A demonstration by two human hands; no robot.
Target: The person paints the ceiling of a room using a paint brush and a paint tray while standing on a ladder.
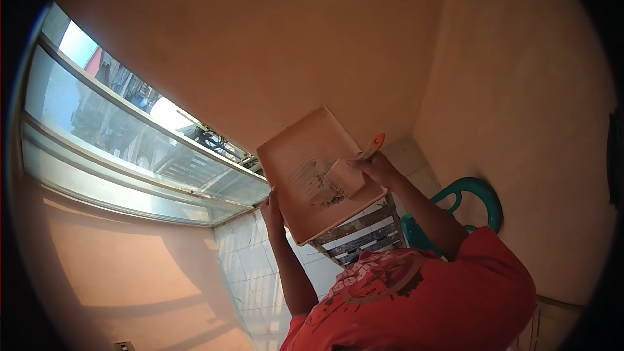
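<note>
A paint tray (301,146), coated in peach-orange paint, is tilted in front of me. My left hand (272,207) grips its left rim, with the thumb on the edge and the other fingers mostly hidden. My right hand (377,168) is closed around a wide paintbrush (345,179) with an orange handle end. The brush's broad, paint-covered head lies over the tray's lower right part and seems to touch it. Dark streaks and bare patches show in the paint beside the brush.
Below the tray is a slatted stand (357,233), like a stool or ladder. A green plastic chair (492,205) stands to the right. The left side has a glass louvre window (149,149). Orange-painted walls (520,91) meet in a corner ahead, above a tiled floor (257,273).
</note>
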